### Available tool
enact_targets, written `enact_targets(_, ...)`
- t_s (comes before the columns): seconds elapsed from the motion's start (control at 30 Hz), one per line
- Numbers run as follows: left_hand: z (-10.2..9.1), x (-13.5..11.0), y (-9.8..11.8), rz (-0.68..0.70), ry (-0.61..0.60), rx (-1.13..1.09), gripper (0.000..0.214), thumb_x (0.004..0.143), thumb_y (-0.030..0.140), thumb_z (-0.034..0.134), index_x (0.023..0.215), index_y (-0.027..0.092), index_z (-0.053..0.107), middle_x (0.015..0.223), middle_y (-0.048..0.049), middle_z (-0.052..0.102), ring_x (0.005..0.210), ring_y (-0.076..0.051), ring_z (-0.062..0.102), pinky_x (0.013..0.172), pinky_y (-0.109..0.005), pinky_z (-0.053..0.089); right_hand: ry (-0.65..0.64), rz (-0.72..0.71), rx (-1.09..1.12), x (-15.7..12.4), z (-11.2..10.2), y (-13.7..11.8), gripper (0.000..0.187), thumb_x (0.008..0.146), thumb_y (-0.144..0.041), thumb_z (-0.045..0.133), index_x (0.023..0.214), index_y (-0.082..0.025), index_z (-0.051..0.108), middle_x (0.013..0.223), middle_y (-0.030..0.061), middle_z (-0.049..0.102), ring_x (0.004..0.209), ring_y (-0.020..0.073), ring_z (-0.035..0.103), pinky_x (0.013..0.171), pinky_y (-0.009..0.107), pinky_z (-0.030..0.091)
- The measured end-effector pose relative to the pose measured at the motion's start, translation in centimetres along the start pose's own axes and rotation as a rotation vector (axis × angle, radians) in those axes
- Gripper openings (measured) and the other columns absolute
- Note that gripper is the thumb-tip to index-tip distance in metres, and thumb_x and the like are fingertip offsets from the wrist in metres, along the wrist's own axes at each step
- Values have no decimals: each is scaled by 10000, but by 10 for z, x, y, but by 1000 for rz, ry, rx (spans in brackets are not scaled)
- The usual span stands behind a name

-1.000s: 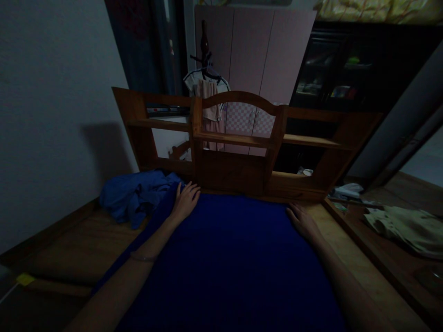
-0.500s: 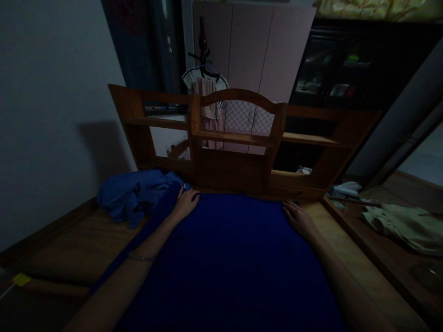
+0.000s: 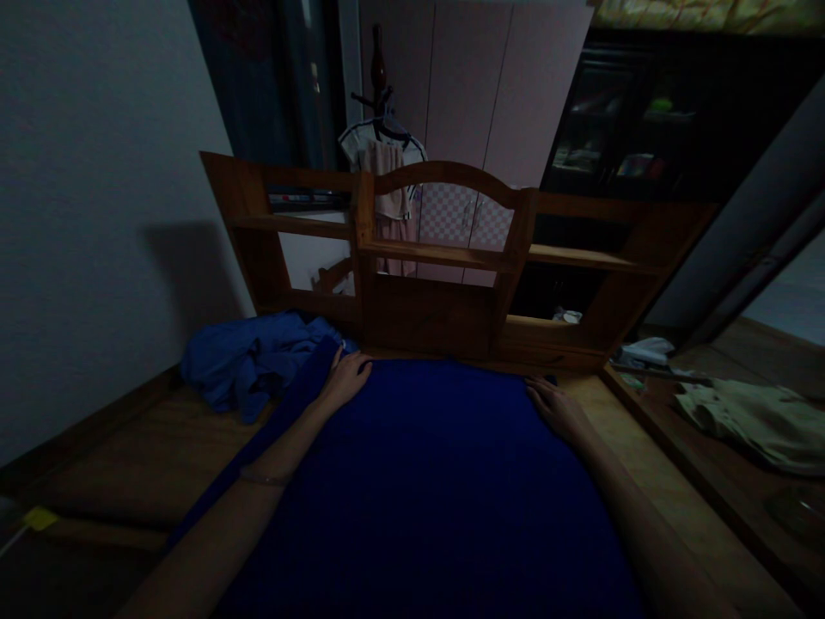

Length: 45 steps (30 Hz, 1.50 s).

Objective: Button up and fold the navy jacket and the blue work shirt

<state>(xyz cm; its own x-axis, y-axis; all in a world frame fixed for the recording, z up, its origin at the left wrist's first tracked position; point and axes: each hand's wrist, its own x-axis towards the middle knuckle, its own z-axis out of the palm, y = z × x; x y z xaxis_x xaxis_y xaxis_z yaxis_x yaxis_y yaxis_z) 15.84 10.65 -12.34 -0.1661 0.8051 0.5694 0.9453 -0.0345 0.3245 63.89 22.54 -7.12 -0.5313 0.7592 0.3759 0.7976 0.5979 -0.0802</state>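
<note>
Head view: a dark blue sheet (image 3: 425, 481) lies spread over the wooden bed (image 3: 148, 464), its far edge against the shelved headboard (image 3: 438, 318). Crumpled blue cloth (image 3: 251, 365) lies beside its far left corner. Left hand (image 3: 346, 378) and right hand (image 3: 555, 408) rest flat on the sheet's far corners, each grip released.

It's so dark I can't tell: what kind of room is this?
Most likely a bedroom: a wooden headboard with shelves, a dark blue sheet spread over the bed boards, and a pink wardrobe behind.
</note>
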Motion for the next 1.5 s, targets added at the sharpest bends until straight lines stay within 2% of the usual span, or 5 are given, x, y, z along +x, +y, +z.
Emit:
enact_targets(0.37, 0, -1, 1, 15, 6, 28, 348, 901, 350, 353, 1044, 221, 643, 1084, -57, 676, 1112, -216, 561, 1131, -484, 118, -4, 0, 12, 0, 3, 4, 464, 937, -463, 308, 1262, -237, 549, 1349, 51, 489, 1263, 244, 427, 1052, 419, 359)
enact_targets(0.6, -3, -1, 4, 17, -5, 0, 335, 899, 333, 349, 1015, 224, 643, 1055, -50, 679, 1018, -200, 603, 1133, -472, 110, -4, 2, 32, 0, 2, 3, 463, 936, -462, 310, 1258, -235, 552, 1334, 56, 503, 1256, 249, 434, 1046, 422, 365)
enact_targets(1.5, -5, -1, 5, 16, -16, -13, 344, 900, 345, 342, 1010, 226, 645, 1045, -49, 682, 1022, -205, 599, 1131, -477, 113, -14, 3, 12, 0, 2, 3, 470, 938, -468, 294, 1255, -232, 549, 1333, 60, 503, 1239, 250, 451, 1033, 407, 376)
